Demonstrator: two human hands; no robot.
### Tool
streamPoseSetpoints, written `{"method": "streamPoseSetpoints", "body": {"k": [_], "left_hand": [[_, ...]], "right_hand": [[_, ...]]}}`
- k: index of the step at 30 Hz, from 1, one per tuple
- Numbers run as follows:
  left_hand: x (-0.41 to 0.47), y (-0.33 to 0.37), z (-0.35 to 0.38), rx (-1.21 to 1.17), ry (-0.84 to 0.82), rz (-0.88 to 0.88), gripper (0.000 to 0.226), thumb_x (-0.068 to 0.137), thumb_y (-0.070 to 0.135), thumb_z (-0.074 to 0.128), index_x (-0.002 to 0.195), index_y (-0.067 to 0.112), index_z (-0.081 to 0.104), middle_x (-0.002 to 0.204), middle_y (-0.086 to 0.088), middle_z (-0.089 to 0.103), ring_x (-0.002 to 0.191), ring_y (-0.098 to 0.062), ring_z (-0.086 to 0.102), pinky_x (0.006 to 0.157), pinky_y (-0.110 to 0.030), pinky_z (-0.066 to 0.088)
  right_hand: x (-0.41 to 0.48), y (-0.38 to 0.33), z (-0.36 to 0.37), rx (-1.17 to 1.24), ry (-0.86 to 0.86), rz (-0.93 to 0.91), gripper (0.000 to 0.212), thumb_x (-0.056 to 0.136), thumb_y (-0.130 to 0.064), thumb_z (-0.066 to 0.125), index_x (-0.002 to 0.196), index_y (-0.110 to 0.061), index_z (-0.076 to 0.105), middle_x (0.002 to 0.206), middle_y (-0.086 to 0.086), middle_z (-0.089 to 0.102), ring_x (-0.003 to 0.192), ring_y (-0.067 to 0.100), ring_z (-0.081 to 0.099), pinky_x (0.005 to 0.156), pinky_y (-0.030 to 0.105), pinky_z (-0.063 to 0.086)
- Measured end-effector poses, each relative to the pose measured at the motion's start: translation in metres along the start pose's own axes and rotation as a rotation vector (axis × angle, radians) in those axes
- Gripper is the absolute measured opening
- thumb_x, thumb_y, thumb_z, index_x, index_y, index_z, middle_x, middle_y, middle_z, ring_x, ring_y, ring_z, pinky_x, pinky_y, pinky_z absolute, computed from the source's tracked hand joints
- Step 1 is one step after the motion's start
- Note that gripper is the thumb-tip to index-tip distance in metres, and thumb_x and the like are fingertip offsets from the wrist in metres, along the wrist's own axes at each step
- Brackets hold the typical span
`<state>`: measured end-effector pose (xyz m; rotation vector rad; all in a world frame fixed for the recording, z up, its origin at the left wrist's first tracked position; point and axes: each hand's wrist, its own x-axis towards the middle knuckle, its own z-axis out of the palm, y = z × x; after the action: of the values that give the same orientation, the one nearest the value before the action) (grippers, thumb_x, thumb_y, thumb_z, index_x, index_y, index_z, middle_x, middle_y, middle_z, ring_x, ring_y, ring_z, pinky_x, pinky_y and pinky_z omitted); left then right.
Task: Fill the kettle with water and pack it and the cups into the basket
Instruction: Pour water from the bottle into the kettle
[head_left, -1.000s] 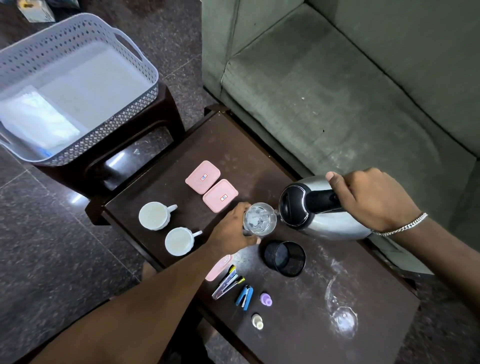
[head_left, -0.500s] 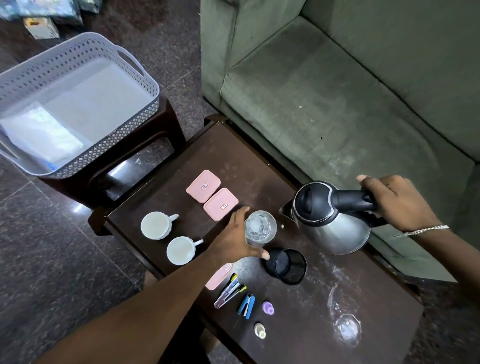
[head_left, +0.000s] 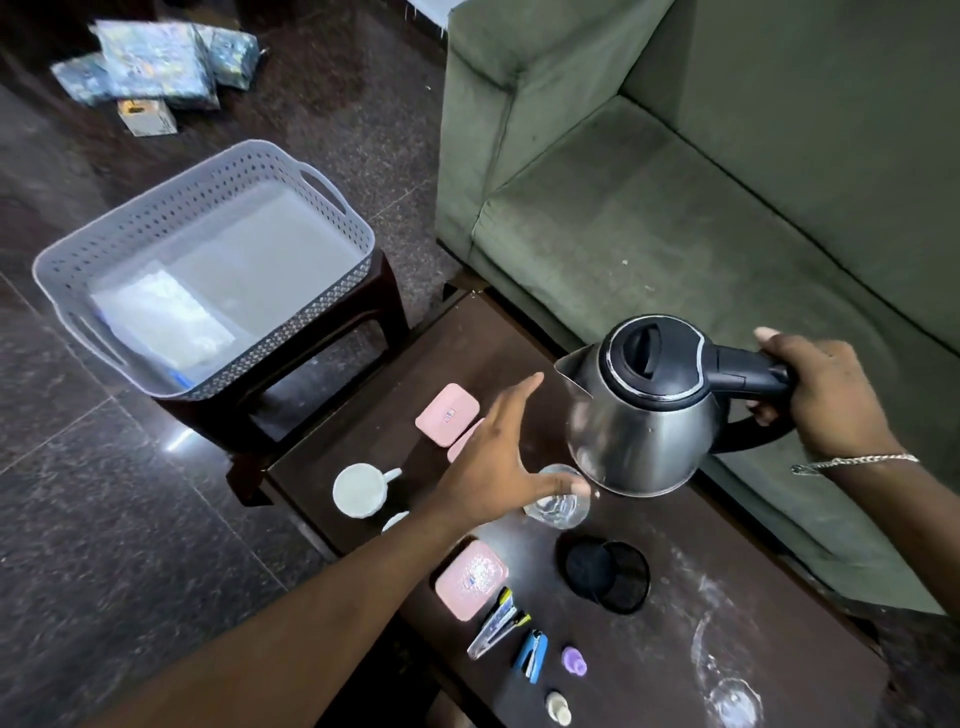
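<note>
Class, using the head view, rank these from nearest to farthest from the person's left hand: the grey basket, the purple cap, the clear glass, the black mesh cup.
1. Clear glass, just under the left hand.
2. Black mesh cup, nearer the viewer.
3. Purple cap, near table edge.
4. Grey basket, on the side stool.

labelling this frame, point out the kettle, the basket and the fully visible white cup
kettle (head_left: 641, 436): head view, on its steel body
basket (head_left: 156, 228): head view, on its perforated far wall
white cup (head_left: 358, 491): head view, inside its bowl
</note>
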<state>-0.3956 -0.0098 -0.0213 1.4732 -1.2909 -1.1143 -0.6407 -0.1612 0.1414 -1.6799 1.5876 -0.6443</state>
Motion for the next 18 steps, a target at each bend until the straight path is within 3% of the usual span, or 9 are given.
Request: {"method": "streamPoseSetpoints", "body": {"k": [4, 7, 11, 14, 18], "left_hand": [[0.011, 0.021, -0.034, 0.053, 0.065, 0.108, 0.109, 0.055, 0.073, 0.090, 0.144, 0.049, 0.033, 0.144, 0.026, 0.040, 0.139, 0.000, 0.044, 0.107, -0.044, 0.052], [0.014, 0.025, -0.070, 0.063, 0.147, 0.149, 0.105, 0.054, 0.071, 0.091, 0.141, 0.044, 0.038, 0.139, 0.022, 0.046, 0.134, -0.005, 0.050, 0.102, -0.045, 0.055], [0.012, 0.026, -0.120, 0.071, 0.237, 0.163, 0.113, 0.056, 0.065, 0.094, 0.148, 0.041, 0.034, 0.145, 0.017, 0.046, 0.137, -0.009, 0.050, 0.106, -0.047, 0.052], [0.008, 0.027, -0.165, 0.098, 0.278, 0.167, 0.106, 0.058, 0.064, 0.093, 0.144, 0.047, 0.033, 0.143, 0.018, 0.047, 0.136, -0.007, 0.050, 0.107, -0.046, 0.052], [0.009, 0.026, -0.226, 0.126, 0.341, 0.171, 0.109, 0.060, 0.058, 0.095, 0.148, 0.032, 0.037, 0.140, 0.011, 0.052, 0.134, -0.012, 0.054, 0.101, -0.044, 0.056]], "right_hand": [[0.009, -0.029, 0.034, 0.107, -0.046, -0.037, 0.063, 0.089, -0.047, 0.056, 0.049, 0.002, 0.057, 0.044, 0.027, 0.050, 0.039, 0.031, 0.047, 0.052, 0.038, 0.040], [0.017, -0.057, 0.064, 0.199, -0.082, -0.055, 0.063, 0.088, -0.047, 0.057, 0.047, 0.000, 0.055, 0.040, 0.021, 0.049, 0.037, 0.030, 0.045, 0.054, 0.042, 0.037], [0.030, -0.096, 0.109, 0.294, -0.127, -0.097, 0.058, 0.088, -0.044, 0.057, 0.050, 0.000, 0.058, 0.039, 0.016, 0.048, 0.033, 0.027, 0.042, 0.047, 0.035, 0.036], [0.039, -0.128, 0.144, 0.342, -0.166, -0.119, 0.057, 0.088, -0.043, 0.057, 0.047, -0.004, 0.058, 0.036, 0.010, 0.047, 0.032, 0.025, 0.042, 0.043, 0.030, 0.035], [0.053, -0.172, 0.193, 0.394, -0.212, -0.144, 0.056, 0.088, -0.040, 0.055, 0.041, -0.009, 0.056, 0.033, 0.008, 0.045, 0.031, 0.024, 0.040, 0.041, 0.029, 0.033]]}}
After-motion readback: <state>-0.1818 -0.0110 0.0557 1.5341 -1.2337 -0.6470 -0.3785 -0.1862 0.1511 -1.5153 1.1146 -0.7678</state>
